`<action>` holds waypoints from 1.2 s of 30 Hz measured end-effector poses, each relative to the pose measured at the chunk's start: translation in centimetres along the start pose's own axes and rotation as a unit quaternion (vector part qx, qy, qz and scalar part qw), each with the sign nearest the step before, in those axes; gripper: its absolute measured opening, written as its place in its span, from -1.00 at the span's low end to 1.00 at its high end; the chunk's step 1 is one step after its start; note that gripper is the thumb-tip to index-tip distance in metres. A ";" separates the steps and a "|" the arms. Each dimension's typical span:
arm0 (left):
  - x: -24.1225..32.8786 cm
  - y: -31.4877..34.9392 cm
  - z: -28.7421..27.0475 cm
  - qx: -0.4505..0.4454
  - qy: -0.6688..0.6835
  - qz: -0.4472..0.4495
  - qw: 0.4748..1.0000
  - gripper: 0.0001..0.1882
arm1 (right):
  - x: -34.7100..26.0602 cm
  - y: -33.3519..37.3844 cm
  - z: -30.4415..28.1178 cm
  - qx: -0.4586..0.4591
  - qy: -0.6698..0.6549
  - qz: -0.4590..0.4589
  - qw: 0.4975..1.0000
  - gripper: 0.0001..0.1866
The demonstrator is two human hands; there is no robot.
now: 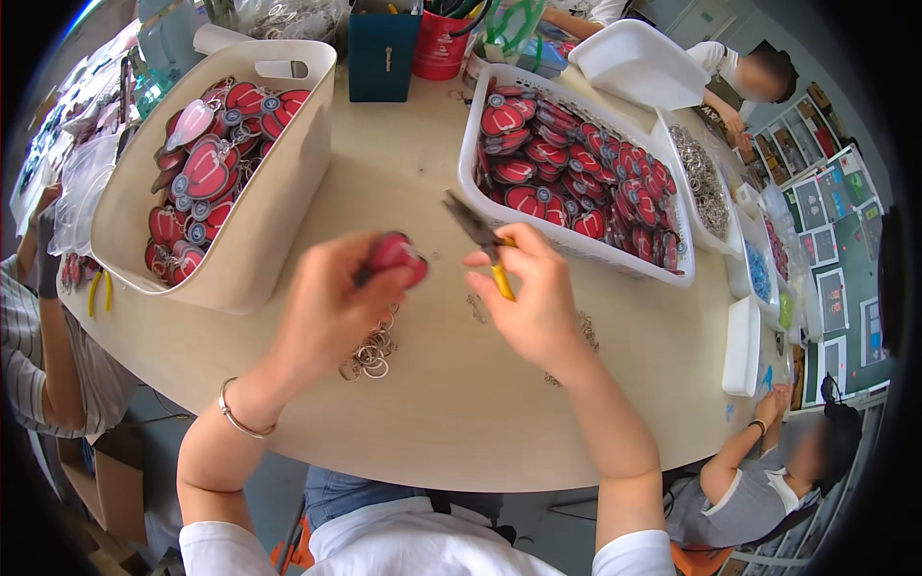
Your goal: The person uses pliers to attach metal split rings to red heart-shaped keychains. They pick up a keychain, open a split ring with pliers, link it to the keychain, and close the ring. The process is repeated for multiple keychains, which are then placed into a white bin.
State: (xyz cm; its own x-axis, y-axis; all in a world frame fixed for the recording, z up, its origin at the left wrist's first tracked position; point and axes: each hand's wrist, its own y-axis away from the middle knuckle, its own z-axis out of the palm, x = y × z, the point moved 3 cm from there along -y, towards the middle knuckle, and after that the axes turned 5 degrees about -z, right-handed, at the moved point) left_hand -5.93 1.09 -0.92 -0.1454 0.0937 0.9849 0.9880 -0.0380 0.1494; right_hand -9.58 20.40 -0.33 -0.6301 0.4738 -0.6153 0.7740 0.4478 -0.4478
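My left hand [327, 298] is closed around a red pendant [398, 257], blurred by motion. Pliers [469, 227] with dark jaws and yellow handles are in my right hand [530, 300], the jaws pointing up and left, apart from the pendant. Below my left hand lies a pile of metal split rings [373, 357] on the table. Small chain pieces [588, 332] are partly hidden by my right wrist. A white basket [465, 158] full of red pendants [576, 158] stands beyond my right hand. To the left, a beige bin [279, 182] holds red pendants with metal fittings [206, 168].
A dark green box [384, 58] and a red cup [440, 48] stand at the table's far edge. White trays with metal parts [699, 182] and blue pieces [757, 269] line the right side. Yellow-handled pliers [100, 292] lie far left. Other people sit around the table.
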 end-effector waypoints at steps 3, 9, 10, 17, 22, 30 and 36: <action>-1.1 -0.1 -1.4 0.031 0.031 -0.019 0.999 -0.91 | 1.6 -0.2 3.0 -0.009 0.149 -0.069 0.986 -0.89; -1.8 0.2 -1.8 0.029 0.027 -0.038 0.998 -0.90 | 2.9 -0.6 6.0 -0.009 0.193 -0.065 0.979 -0.86; -1.8 0.1 -1.8 0.025 0.036 -0.044 0.998 -0.92 | 3.1 -0.6 6.0 -0.010 0.186 -0.055 0.981 -0.87; -2.2 0.0 -1.2 -0.014 0.062 -0.053 0.997 -0.88 | 3.7 -0.8 5.5 -0.033 0.142 -0.007 0.989 -0.84; -2.8 0.4 -0.7 -0.011 0.016 -0.003 1.000 -0.88 | 1.9 -0.1 3.7 -0.043 0.021 0.073 0.996 -0.86; -2.3 1.2 0.8 -0.036 -0.028 0.024 0.999 -0.90 | -0.9 0.6 1.7 -0.123 -0.257 0.193 0.939 -0.88; -1.8 1.6 0.9 -0.012 -0.075 0.124 0.989 -0.90 | -0.5 0.6 1.8 -0.141 -0.300 0.222 0.917 -0.86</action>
State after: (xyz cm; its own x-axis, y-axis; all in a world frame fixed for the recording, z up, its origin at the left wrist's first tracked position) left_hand -4.04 1.77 -2.49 0.1122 0.2252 0.9678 0.9906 -0.1017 -0.0912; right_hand -8.73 19.04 -1.44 -0.0433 0.1926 -0.9803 0.8455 0.5299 0.0668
